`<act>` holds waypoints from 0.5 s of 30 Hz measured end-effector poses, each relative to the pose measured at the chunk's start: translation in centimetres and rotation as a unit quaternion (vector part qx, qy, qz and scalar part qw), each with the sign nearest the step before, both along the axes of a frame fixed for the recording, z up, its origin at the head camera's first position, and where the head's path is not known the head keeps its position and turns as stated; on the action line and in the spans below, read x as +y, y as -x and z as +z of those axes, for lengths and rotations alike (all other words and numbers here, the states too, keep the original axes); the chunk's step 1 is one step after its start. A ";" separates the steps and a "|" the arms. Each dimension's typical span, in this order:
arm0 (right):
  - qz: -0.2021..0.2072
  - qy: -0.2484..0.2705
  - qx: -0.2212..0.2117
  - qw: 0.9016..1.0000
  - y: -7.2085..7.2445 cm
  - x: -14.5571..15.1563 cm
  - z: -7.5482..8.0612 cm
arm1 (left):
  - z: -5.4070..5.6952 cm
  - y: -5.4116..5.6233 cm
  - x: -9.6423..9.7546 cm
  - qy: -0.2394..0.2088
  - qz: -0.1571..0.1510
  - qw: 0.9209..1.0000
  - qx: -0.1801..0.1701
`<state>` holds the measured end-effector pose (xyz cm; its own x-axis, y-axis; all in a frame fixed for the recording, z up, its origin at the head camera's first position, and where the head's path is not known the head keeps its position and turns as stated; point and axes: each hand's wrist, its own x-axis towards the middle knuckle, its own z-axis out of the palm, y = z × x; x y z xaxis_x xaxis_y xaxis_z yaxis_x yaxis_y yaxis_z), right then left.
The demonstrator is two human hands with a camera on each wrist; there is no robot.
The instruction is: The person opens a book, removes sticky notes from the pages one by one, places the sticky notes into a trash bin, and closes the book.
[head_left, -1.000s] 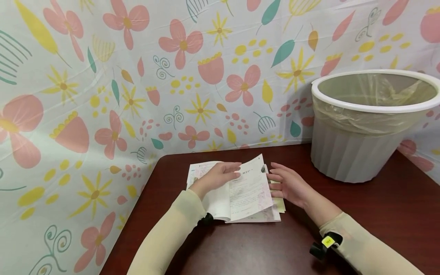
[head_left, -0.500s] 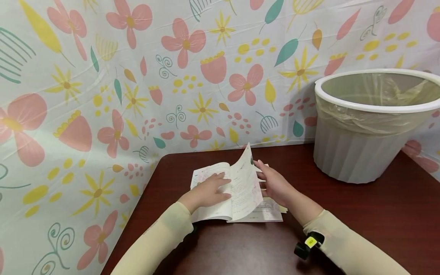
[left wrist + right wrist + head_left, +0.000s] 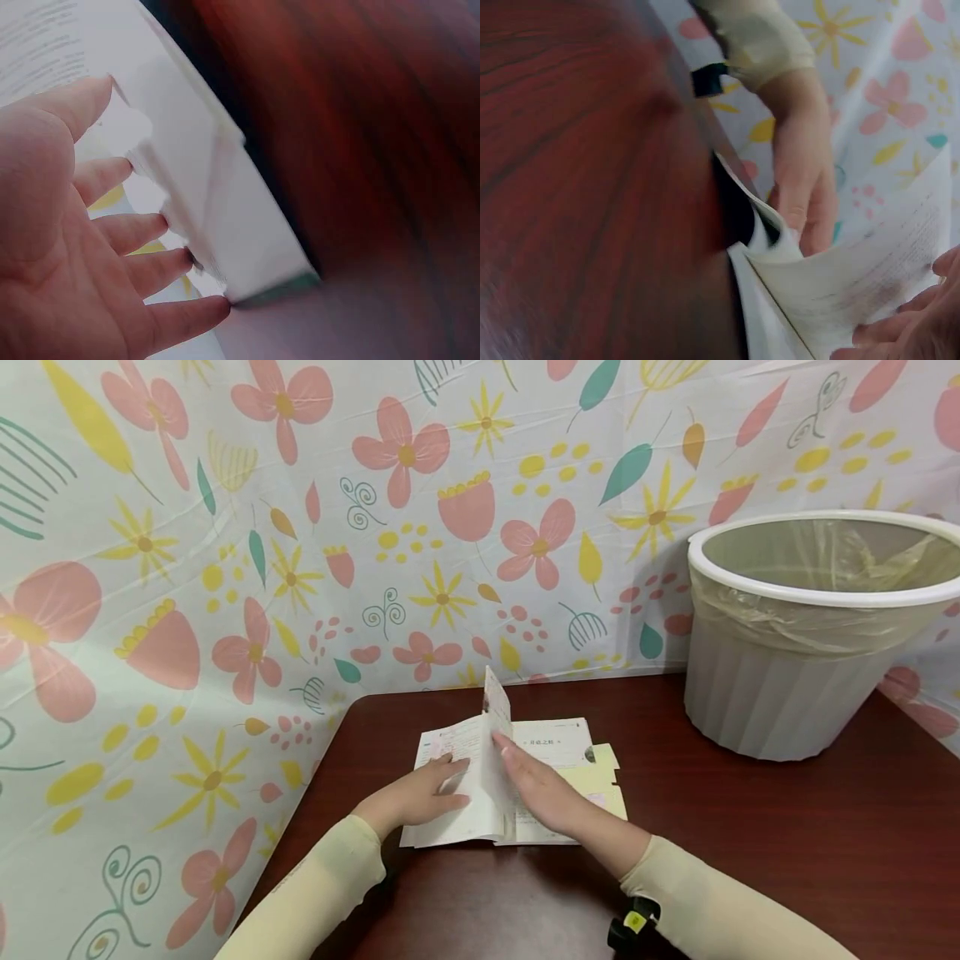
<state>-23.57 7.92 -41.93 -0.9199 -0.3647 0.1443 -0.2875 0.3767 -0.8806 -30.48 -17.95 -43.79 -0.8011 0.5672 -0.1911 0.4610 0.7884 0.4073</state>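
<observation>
An open book (image 3: 551,739) lies on the table, with one page (image 3: 491,752) standing nearly upright at its middle. My right hand (image 3: 546,789), its fingers straight, presses against the right face of that page. On the left-hand pages rests my left hand (image 3: 416,792), fingers spread. Seen from the left wrist, the left fingertips (image 3: 210,309) are at the edges of the pages (image 3: 202,172). In the right wrist view, the raised page (image 3: 855,285) curves between the right fingers (image 3: 892,326) and the left hand (image 3: 806,172).
Pale yellow paper (image 3: 606,772) sticks out past the book's right side. A grey waste bin (image 3: 780,693) with a plastic liner stands at the table's back right. Behind the dark red table (image 3: 480,902) hangs a flower-patterned cloth (image 3: 300,527).
The raised page has swung leftward from the right side to upright, pushed by my right hand. My left hand has slid left and down across the left-hand pages.
</observation>
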 end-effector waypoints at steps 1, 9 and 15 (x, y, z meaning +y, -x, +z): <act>0.004 -0.011 0.011 1.000 -0.2 -0.3 -0.1 | -0.1 0.0 -0.3 0.001 0.000 1.000 0.002; 0.026 -0.117 0.038 0.992 -1.8 -1.8 -1.3 | -0.9 0.6 -3.4 0.007 0.032 0.999 0.007; 0.047 -0.212 0.084 0.973 -3.0 -2.4 -1.9 | -1.5 1.2 -5.0 0.007 0.080 0.997 0.000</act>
<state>-20.59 5.56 -43.83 -0.8560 -0.5056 0.1078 -0.4643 0.6602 -0.5904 -31.72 -22.94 -45.24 -0.8808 0.4300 -0.1984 0.3294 0.8572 0.3958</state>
